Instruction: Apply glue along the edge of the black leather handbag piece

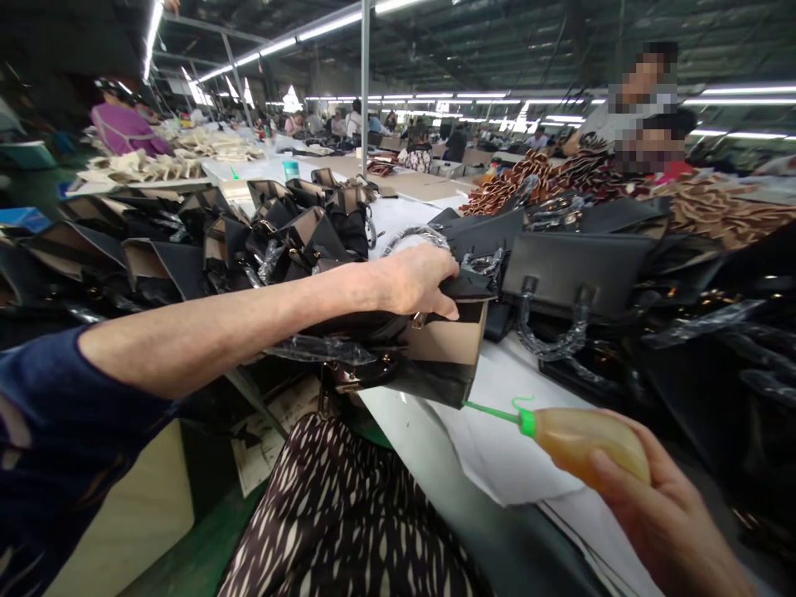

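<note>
My left hand grips the black leather handbag, its fingertips hidden, while beside it my half-cropped right hand holds the amber squeeze bottle.

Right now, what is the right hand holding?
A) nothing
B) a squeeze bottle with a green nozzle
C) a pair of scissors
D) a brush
B: the right hand grips a yellowish squeeze bottle whose thin green nozzle points toward the black bag that the left hand holds.
</note>
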Demonstrator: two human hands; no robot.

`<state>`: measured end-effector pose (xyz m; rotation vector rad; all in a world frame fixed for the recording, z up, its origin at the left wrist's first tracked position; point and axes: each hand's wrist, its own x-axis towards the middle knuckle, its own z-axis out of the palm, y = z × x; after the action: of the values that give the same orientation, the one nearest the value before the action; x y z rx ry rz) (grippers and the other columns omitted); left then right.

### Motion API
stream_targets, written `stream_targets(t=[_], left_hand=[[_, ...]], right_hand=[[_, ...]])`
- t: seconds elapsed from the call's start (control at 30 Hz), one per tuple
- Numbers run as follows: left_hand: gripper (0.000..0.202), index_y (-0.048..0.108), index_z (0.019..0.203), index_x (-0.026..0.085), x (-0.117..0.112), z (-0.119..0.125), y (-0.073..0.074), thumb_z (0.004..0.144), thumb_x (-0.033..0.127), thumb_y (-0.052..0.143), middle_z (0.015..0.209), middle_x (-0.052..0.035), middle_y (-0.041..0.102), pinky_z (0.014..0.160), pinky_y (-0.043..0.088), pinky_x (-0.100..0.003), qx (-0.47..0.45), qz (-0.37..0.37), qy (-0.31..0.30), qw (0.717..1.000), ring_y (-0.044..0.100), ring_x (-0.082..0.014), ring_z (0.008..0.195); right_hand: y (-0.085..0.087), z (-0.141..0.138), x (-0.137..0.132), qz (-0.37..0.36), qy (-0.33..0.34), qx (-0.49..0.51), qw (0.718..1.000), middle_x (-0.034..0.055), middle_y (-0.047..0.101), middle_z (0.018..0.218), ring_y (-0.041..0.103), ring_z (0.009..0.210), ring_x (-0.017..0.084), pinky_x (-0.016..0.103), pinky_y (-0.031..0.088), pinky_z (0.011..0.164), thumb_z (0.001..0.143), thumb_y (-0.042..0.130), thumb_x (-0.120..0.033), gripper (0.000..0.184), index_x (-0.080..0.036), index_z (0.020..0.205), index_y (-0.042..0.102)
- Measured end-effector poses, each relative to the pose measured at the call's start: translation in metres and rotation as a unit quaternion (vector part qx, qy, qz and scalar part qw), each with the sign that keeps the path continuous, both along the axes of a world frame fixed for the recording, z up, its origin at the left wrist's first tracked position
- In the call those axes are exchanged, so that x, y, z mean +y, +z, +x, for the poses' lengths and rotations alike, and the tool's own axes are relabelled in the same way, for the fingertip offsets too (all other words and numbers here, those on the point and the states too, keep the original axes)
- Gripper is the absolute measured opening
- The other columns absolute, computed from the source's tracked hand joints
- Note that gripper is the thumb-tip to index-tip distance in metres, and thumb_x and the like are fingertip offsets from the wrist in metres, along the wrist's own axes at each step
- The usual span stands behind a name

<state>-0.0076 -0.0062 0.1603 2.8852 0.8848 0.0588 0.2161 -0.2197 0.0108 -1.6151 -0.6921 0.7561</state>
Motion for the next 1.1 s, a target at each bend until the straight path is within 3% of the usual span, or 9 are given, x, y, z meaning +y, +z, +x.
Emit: stream_targets(t=[0.1,0.37,0.53,0.7,0.93,1.1], left_hand=[[0.033,0.065,0.091,0.014,-0.007,0.015,-0.006,0.075,0.043,0.064,0.08,-0.0067,0.064,0.054,0.038,-0.025,0.051,0.016,0.017,0.998,0.059,-0.0189,0.071],[0.028,0.066,0.092,0.013,-0.037,0.036,-0.018,0.078,0.037,0.062,0.092,-0.0133,0.067,0.075,0.05,-0.032,0.102,0.024,-0.001,0.995,0.065,-0.0271,0.088],[0.022,0.066,0.088,0.013,-0.047,0.037,-0.025,0.078,0.032,0.061,0.084,-0.0127,0.067,0.07,0.052,-0.033,0.125,0.031,-0.029,0.991,0.067,-0.0285,0.084],[0.02,0.065,0.084,0.015,-0.043,0.028,-0.037,0.081,0.033,0.057,0.079,-0.0112,0.067,0.066,0.051,-0.034,0.111,0.051,-0.031,0.992,0.067,-0.0277,0.077],[0.017,0.064,0.08,0.018,-0.035,0.017,-0.046,0.081,0.034,0.058,0.07,-0.0064,0.065,0.057,0.046,-0.03,0.066,0.053,-0.017,0.996,0.066,-0.0256,0.069],[0.018,0.063,0.081,0.018,-0.038,0.016,-0.047,0.082,0.036,0.058,0.07,-0.0058,0.065,0.057,0.045,-0.029,0.071,0.044,-0.013,0.996,0.066,-0.0247,0.069]], right_hand=[[-0.012,0.013,0.005,-0.01,-0.003,0.071,0.997,0.0037,0.069,0.093,0.064,0.083,0.022,0.024,0.052,0.072,0.048,0.083,-0.048,0.07,-0.026,0.108,0.055],[-0.032,0.025,0.01,-0.001,0.01,0.065,0.998,0.0014,0.066,0.096,0.059,0.085,0.02,0.023,0.05,0.073,0.054,0.08,-0.05,0.064,-0.027,0.108,0.055],[-0.042,0.029,0.02,0.007,0.012,0.022,1.0,0.0009,0.063,0.1,0.057,0.094,0.024,0.033,0.046,0.084,0.057,0.077,-0.053,0.062,-0.028,0.109,0.054],[-0.045,0.029,0.031,-0.003,0.011,-0.024,1.0,0.004,0.064,0.099,0.058,0.093,0.03,0.045,0.044,0.088,0.058,0.076,-0.054,0.064,-0.026,0.111,0.054],[-0.04,0.021,0.043,-0.009,0.009,-0.081,0.997,0.0034,0.064,0.093,0.06,0.087,0.028,0.042,0.048,0.082,0.057,0.075,-0.055,0.063,-0.024,0.109,0.055],[-0.046,0.023,0.048,-0.009,0.013,-0.1,0.995,0.0029,0.064,0.095,0.06,0.086,0.026,0.04,0.047,0.083,0.059,0.073,-0.056,0.065,-0.023,0.112,0.053]])
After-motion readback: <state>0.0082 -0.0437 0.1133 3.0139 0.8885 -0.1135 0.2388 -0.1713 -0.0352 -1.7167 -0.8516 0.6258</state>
